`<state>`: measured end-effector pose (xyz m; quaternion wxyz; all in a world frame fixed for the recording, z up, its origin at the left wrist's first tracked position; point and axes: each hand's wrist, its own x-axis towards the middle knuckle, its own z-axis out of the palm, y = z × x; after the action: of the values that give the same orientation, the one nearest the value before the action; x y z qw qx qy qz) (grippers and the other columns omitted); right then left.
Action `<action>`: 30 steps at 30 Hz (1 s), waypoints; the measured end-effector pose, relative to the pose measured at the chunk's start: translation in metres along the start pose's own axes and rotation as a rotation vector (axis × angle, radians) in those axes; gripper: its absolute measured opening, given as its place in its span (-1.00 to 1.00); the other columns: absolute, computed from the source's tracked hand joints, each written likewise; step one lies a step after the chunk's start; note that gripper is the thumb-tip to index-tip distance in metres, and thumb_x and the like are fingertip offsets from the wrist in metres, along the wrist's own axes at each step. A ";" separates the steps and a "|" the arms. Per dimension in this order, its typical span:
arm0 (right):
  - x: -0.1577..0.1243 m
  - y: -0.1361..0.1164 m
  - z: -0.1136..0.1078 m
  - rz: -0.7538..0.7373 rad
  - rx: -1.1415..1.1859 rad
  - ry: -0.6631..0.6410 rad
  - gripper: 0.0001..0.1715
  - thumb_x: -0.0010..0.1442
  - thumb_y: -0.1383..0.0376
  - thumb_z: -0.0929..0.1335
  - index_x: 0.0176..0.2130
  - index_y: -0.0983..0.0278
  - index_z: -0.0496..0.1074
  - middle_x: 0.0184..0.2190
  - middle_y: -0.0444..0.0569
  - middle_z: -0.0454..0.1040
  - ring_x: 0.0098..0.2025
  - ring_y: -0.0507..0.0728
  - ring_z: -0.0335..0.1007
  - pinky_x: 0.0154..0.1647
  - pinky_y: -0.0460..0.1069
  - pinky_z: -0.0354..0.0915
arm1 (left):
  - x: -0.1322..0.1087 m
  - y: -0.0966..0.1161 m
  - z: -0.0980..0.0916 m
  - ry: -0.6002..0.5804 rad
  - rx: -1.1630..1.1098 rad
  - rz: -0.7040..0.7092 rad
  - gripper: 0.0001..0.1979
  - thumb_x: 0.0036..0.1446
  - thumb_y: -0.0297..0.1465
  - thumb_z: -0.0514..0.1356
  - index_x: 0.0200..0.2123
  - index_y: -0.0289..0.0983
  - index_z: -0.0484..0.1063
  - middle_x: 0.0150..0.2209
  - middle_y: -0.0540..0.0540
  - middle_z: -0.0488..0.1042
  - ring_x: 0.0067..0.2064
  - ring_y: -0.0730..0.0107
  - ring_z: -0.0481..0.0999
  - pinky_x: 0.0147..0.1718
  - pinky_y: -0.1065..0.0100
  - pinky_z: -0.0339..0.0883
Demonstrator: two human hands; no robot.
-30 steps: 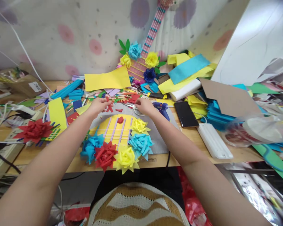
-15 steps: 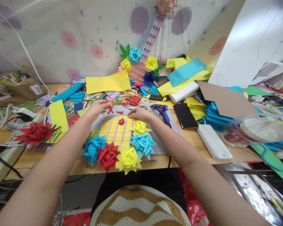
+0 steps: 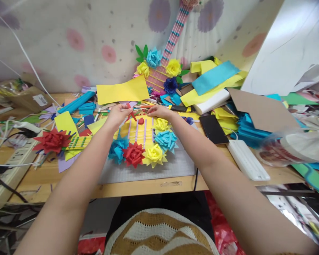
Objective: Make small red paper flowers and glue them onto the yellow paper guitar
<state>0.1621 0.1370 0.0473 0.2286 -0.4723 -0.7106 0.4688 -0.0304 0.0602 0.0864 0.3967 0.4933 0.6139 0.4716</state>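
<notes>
A small red paper piece (image 3: pixel 133 115) is pinched in the fingers of my left hand (image 3: pixel 118 115), above the far left part of a yellow paper guitar (image 3: pixel 149 124). At the guitar's far edge, my right hand (image 3: pixel 161 111) has its fingers closed on the rim, though the fingertips are partly hidden. Purple strips and strings cross the guitar's body, with a small red piece (image 3: pixel 141 121) near the top. Blue, red and yellow paper flowers (image 3: pixel 154 155) line its near side. The neck runs left under my left forearm to a red flower (image 3: pixel 53 140).
Paper scraps lie behind the guitar, beside a yellow sheet (image 3: pixel 122 91). A pink guitar (image 3: pixel 159 76) leans on the wall. The blue glue gun (image 3: pixel 188 120) is mostly hidden by my right arm. Rightward are a phone (image 3: pixel 214 129), a white power bank (image 3: pixel 248 159) and cardboard (image 3: pixel 260 109).
The yellow guitar has shifted away from me and slightly right, with my right hand at its edge. My left hand has moved right and farther away, still holding red paper.
</notes>
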 end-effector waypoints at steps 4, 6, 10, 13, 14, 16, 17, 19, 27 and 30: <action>-0.004 -0.007 -0.008 -0.108 -0.057 0.143 -0.74 0.01 0.23 0.42 -0.31 0.38 0.50 -0.37 -0.03 0.52 -0.38 0.00 0.36 -0.28 -0.07 0.29 | -0.008 -0.004 0.002 -0.117 0.012 0.004 -0.71 -0.18 -0.30 0.36 -0.44 -0.29 0.34 -0.48 -0.09 0.56 -0.32 0.26 0.55 -0.26 0.29 0.33; -0.019 -0.015 -0.010 -0.173 -0.045 0.269 -0.74 0.06 0.24 0.38 -0.26 0.37 0.48 -0.28 0.00 0.53 -0.28 0.04 0.41 -0.18 -0.04 0.30 | -0.017 -0.002 -0.001 -0.210 0.009 0.005 -0.67 -0.19 -0.31 0.37 -0.39 -0.28 0.32 -0.49 -0.08 0.56 -0.34 0.25 0.57 -0.24 0.28 0.33; -0.061 -0.034 -0.003 -0.183 0.072 0.295 -0.77 0.06 0.27 0.36 -0.25 0.35 0.43 -0.30 0.00 0.53 -0.25 0.07 0.44 -0.17 -0.01 0.33 | -0.036 0.009 -0.002 -0.301 0.024 0.064 -0.60 -0.14 -0.32 0.35 -0.23 -0.26 0.29 -0.48 -0.07 0.58 -0.32 0.24 0.59 -0.24 0.26 0.33; -0.082 -0.042 0.006 -0.152 0.178 0.181 -0.69 0.05 0.23 0.38 -0.20 0.33 0.39 -0.29 -0.01 0.52 -0.28 0.05 0.43 -0.23 -0.03 0.34 | -0.043 0.014 0.008 -0.369 0.045 0.038 -0.57 -0.15 -0.33 0.35 -0.19 -0.26 0.29 -0.48 -0.07 0.57 -0.37 0.25 0.58 -0.31 0.28 0.33; -0.085 -0.044 0.009 -0.142 0.195 0.139 -0.66 0.03 0.23 0.40 -0.18 0.33 0.38 -0.30 -0.02 0.52 -0.28 0.05 0.43 -0.26 -0.04 0.34 | -0.043 0.013 0.012 -0.387 0.055 0.026 -0.55 -0.16 -0.34 0.36 -0.18 -0.26 0.30 -0.48 -0.08 0.57 -0.38 0.25 0.57 -0.33 0.29 0.33; -0.084 -0.044 0.014 -0.132 0.238 0.096 -0.64 -0.04 0.29 0.42 -0.20 0.34 0.37 -0.32 -0.04 0.50 -0.30 0.04 0.43 -0.30 -0.06 0.33 | -0.042 0.008 0.019 -0.391 0.084 0.011 -0.52 -0.18 -0.34 0.37 -0.16 -0.27 0.30 -0.50 -0.07 0.55 -0.40 0.26 0.56 -0.39 0.32 0.30; -0.081 -0.043 0.016 -0.131 0.264 0.103 -0.65 -0.07 0.33 0.42 -0.23 0.34 0.36 -0.33 -0.05 0.50 -0.32 0.03 0.42 -0.31 -0.07 0.32 | -0.042 0.005 0.021 -0.382 0.103 0.008 -0.52 -0.17 -0.34 0.37 -0.15 -0.26 0.30 -0.51 -0.06 0.55 -0.42 0.27 0.55 -0.42 0.34 0.29; -0.074 -0.041 0.019 -0.131 0.312 0.148 -0.68 -0.12 0.38 0.43 -0.29 0.34 0.34 -0.38 -0.09 0.48 -0.36 0.01 0.41 -0.32 -0.08 0.31 | -0.041 0.001 0.022 -0.371 0.130 0.010 -0.52 -0.15 -0.33 0.35 -0.14 -0.26 0.29 -0.52 -0.05 0.55 -0.46 0.29 0.54 -0.47 0.36 0.27; -0.061 -0.033 0.029 -0.398 0.310 0.274 -0.73 -0.10 0.30 0.43 -0.35 0.30 0.34 -0.44 -0.14 0.45 -0.36 0.01 0.41 -0.31 -0.08 0.29 | -0.035 0.013 0.015 -0.451 0.097 -0.036 -0.80 -0.11 -0.30 0.28 -0.45 -0.30 0.40 -0.47 -0.11 0.56 -0.40 0.34 0.56 -0.47 0.41 0.32; -0.066 -0.033 0.028 -0.496 0.150 0.246 -0.81 -0.02 0.29 0.39 -0.34 0.30 0.37 -0.42 -0.13 0.47 -0.35 0.02 0.42 -0.31 -0.08 0.27 | -0.027 0.011 0.017 -0.407 0.051 -0.049 -0.80 -0.14 -0.29 0.28 -0.48 -0.30 0.43 -0.50 -0.09 0.55 -0.42 0.36 0.56 -0.47 0.42 0.34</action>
<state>0.1552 0.0620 0.0714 0.4551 -0.3190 -0.7346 0.3892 -0.0066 0.0374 0.0939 0.5115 0.5732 0.5444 0.3368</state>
